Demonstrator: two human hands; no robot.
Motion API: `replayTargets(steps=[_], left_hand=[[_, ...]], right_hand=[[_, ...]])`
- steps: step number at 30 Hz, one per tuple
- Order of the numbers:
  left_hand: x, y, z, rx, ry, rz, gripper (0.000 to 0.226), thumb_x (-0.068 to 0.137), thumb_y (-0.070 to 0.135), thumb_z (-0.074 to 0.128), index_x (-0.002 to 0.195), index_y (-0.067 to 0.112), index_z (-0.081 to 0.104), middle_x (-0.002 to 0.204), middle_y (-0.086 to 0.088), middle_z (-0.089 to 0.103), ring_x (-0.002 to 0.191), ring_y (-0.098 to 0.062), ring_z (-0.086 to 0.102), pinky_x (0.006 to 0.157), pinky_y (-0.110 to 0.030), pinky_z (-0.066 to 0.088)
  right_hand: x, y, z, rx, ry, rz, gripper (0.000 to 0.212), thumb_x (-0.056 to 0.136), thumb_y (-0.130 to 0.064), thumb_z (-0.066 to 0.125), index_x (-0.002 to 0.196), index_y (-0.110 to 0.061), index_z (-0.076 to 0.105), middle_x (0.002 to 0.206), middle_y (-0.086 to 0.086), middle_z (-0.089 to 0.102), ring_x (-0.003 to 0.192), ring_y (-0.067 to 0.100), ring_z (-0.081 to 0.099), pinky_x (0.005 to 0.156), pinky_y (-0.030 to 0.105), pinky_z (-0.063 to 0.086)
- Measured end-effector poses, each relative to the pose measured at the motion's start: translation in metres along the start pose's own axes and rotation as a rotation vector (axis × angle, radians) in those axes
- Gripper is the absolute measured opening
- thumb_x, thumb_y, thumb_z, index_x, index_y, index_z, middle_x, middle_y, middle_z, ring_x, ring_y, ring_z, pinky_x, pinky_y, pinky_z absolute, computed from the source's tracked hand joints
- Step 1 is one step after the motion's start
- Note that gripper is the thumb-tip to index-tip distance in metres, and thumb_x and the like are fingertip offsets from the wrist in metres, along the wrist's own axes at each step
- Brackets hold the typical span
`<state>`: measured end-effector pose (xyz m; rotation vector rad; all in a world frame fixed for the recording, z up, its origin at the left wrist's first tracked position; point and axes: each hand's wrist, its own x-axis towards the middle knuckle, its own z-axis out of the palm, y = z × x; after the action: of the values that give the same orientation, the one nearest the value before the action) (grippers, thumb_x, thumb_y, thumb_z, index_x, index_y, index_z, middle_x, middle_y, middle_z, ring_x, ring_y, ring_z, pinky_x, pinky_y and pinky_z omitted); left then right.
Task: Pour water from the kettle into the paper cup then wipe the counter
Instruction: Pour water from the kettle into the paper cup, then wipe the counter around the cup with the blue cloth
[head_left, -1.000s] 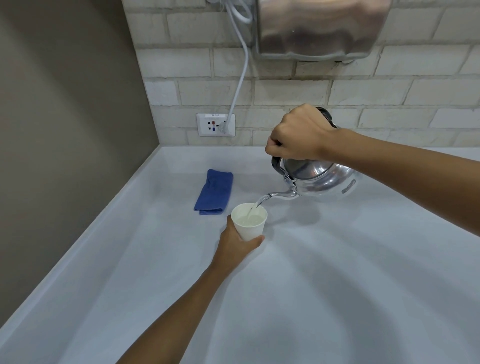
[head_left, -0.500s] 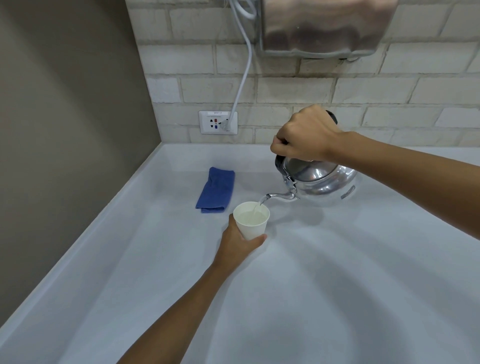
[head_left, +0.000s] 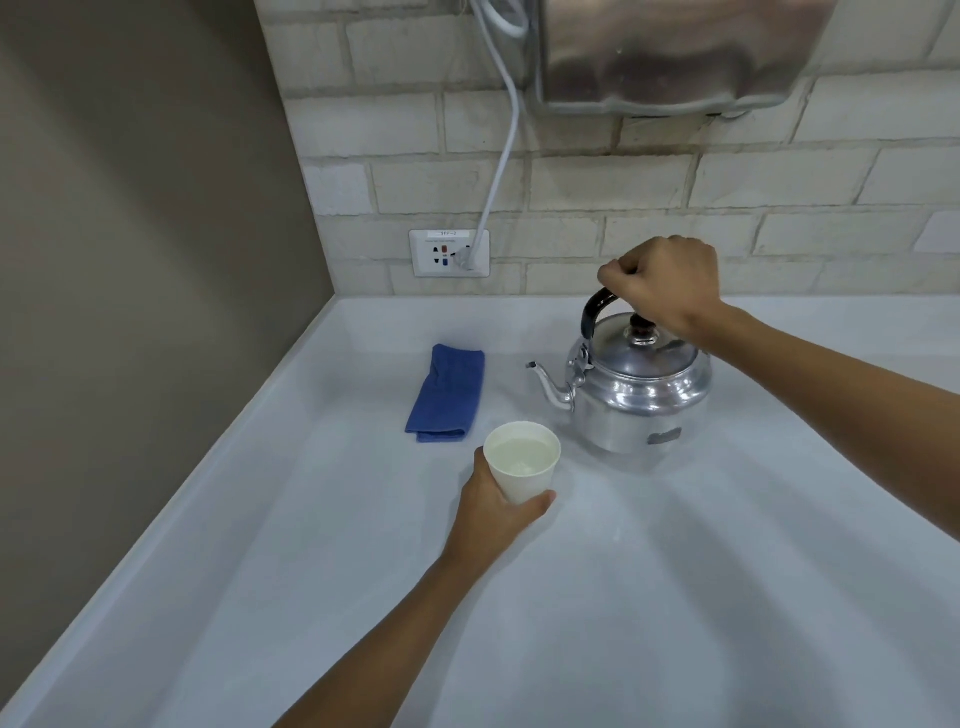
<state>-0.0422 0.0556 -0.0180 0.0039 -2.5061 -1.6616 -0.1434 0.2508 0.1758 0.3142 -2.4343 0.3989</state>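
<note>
A shiny metal kettle (head_left: 636, 395) stands upright on the white counter (head_left: 675, 597), spout pointing left. My right hand (head_left: 662, 288) is closed around its black handle from above. A white paper cup (head_left: 523, 462), nearly full of water, sits just left and in front of the kettle. My left hand (head_left: 493, 512) wraps around the cup's lower part. A folded blue cloth (head_left: 447, 393) lies flat on the counter behind and left of the cup, touched by neither hand.
A brick wall runs along the back with a power outlet (head_left: 449, 253) and a white cord (head_left: 501, 156) plugged in. A metal wall-mounted unit (head_left: 675, 52) hangs above the kettle. A brown side wall (head_left: 130, 260) borders the counter on the left.
The kettle was tilted, pouring water into the cup. Now it is level and set down on the counter to the right, and the stream has stopped.
</note>
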Motion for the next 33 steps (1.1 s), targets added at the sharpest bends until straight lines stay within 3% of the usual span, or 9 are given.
replayTargets(steps=[5,11,16,20,27,31,33], left_hand=[[0.002,-0.002,0.000,-0.011,-0.013,0.000,0.082,0.058,0.040,0.082,0.124,0.026,0.034,0.108,0.012,0.050,0.099,-0.008,0.049,0.075,-0.010,0.036],[0.001,0.000,-0.002,-0.031,-0.047,-0.014,0.079,0.058,0.040,0.083,0.119,0.034,0.032,0.107,0.017,0.049,0.100,-0.005,0.049,0.071,-0.004,0.037],[0.001,-0.001,-0.002,-0.046,-0.058,-0.015,0.079,0.059,0.040,0.083,0.117,0.038,0.030,0.108,0.017,0.048,0.101,-0.004,0.048,0.074,-0.005,0.037],[0.002,-0.001,-0.002,-0.051,-0.068,-0.017,0.082,0.059,0.039,0.083,0.123,0.032,0.032,0.110,0.015,0.048,0.102,-0.007,0.049,0.082,-0.015,0.041],[0.001,0.002,-0.003,-0.042,-0.048,-0.015,0.075,0.058,0.039,0.083,0.112,0.041,0.030,0.100,0.031,0.044,0.091,0.009,0.048,0.066,0.003,0.037],[0.001,0.003,-0.003,-0.040,-0.043,-0.010,0.077,0.058,0.038,0.083,0.114,0.039,0.031,0.103,0.024,0.046,0.093,0.001,0.049,0.067,0.002,0.038],[0.001,0.002,-0.003,-0.048,-0.047,-0.009,0.078,0.058,0.036,0.084,0.118,0.035,0.033,0.108,0.018,0.048,0.097,-0.003,0.049,0.071,0.000,0.040]], right_hand=[[0.020,0.013,0.031,0.054,-0.015,0.196,0.042,0.076,-0.025,0.051,0.040,-0.011,0.036,0.035,0.001,0.025,0.042,0.023,0.028,0.044,0.025,0.024],[0.032,0.021,0.062,0.061,-0.065,0.276,0.045,0.074,-0.026,0.051,0.037,-0.013,0.031,0.036,0.001,0.028,0.040,0.023,0.029,0.046,0.025,0.024],[0.040,0.024,0.076,0.036,-0.094,0.291,0.045,0.074,-0.026,0.050,0.035,-0.014,0.029,0.036,0.000,0.025,0.037,0.019,0.024,0.045,0.024,0.023],[0.045,0.023,0.082,0.004,-0.114,0.284,0.045,0.075,-0.026,0.050,0.036,-0.014,0.029,0.035,0.000,0.026,0.036,0.018,0.023,0.043,0.022,0.021],[0.046,0.021,0.090,-0.019,-0.116,0.307,0.045,0.073,-0.026,0.050,0.037,-0.014,0.027,0.036,-0.001,0.023,0.036,0.017,0.021,0.044,0.021,0.018],[0.045,0.024,0.093,-0.036,-0.094,0.287,0.044,0.076,-0.025,0.047,0.038,-0.013,0.028,0.037,0.000,0.024,0.038,0.018,0.021,0.044,0.022,0.018],[0.042,0.024,0.091,-0.051,-0.090,0.268,0.044,0.083,-0.025,0.043,0.042,-0.010,0.036,0.039,0.003,0.032,0.041,0.022,0.030,0.045,0.023,0.021]])
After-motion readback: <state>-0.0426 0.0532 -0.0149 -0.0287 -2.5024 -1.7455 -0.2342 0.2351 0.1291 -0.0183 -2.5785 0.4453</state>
